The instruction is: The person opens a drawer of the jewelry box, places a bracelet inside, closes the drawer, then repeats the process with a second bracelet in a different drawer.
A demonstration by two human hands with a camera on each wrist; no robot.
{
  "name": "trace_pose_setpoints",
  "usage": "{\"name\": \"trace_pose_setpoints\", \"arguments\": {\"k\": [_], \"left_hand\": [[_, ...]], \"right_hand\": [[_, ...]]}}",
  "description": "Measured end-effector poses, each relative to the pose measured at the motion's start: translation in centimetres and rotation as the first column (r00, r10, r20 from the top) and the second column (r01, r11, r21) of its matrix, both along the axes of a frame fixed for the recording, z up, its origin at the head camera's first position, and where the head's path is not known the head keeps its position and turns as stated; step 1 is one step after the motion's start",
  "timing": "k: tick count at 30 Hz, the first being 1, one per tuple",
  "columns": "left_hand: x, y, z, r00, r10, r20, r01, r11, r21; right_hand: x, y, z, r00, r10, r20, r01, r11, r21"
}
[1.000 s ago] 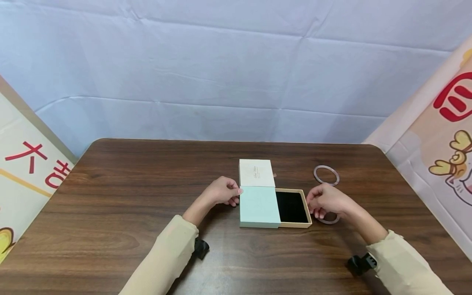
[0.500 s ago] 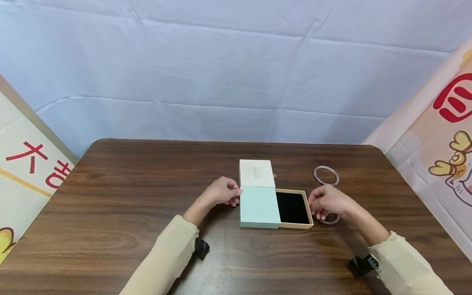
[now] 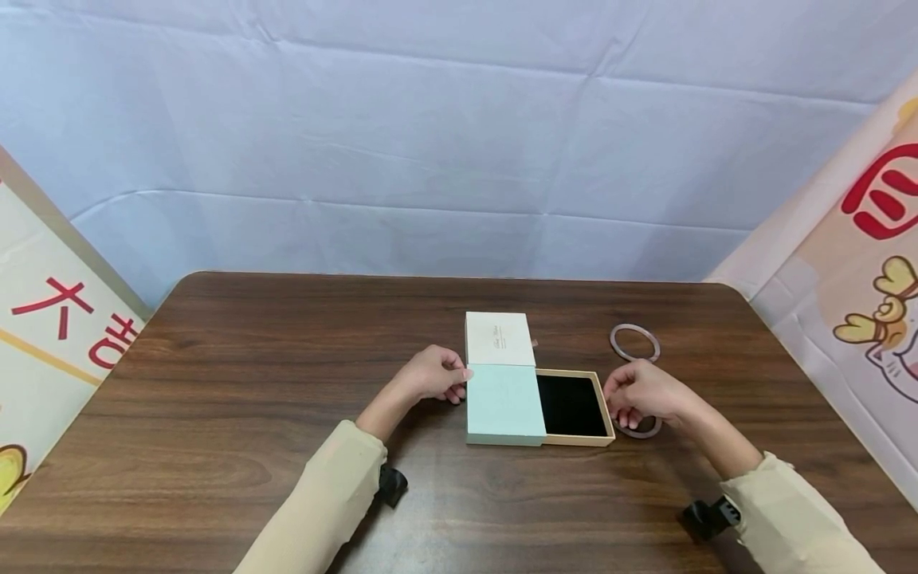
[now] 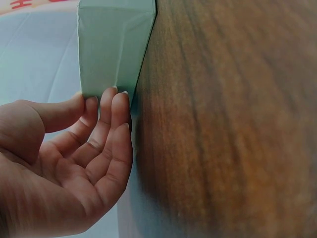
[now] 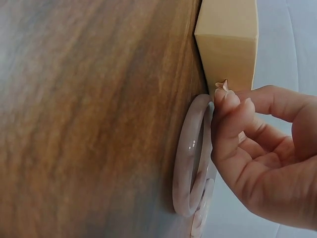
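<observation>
Pale green box (image 3: 504, 402), lying on the table (image 3: 251, 383) right of the far edge's middle, drawer (image 3: 577, 439) jutting toward the right edge! Left hand (image 3: 433, 375) on the left end, thumb at the top rim, fingers against the end face, a narrow pinch. Over at the drawer's outer end, right hand (image 3: 641, 391) pinches the ribbon tab (image 5: 223, 85), near bangle (image 5: 182, 158) just beside those fingertips.

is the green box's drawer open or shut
Open: the drawer juts out of the green cover, its black lining showing.
</observation>
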State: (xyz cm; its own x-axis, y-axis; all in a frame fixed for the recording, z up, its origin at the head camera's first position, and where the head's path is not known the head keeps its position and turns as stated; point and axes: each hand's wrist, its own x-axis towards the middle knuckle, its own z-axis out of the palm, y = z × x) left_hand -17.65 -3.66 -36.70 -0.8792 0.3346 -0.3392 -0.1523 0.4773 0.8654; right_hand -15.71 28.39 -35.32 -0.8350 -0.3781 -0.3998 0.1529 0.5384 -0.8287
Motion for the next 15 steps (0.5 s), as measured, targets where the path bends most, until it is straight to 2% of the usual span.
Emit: {"name": "trace_pose_setpoints", "arguments": {"k": [15], "left_hand": [[0.0, 0.03, -0.07, 1.0, 0.0, -0.001, 0.0, 1.0, 0.0]], "right_hand": [[0.15, 0.08, 0.05, 1.0, 0.001, -0.001, -0.001, 1.0, 0.004]]}}
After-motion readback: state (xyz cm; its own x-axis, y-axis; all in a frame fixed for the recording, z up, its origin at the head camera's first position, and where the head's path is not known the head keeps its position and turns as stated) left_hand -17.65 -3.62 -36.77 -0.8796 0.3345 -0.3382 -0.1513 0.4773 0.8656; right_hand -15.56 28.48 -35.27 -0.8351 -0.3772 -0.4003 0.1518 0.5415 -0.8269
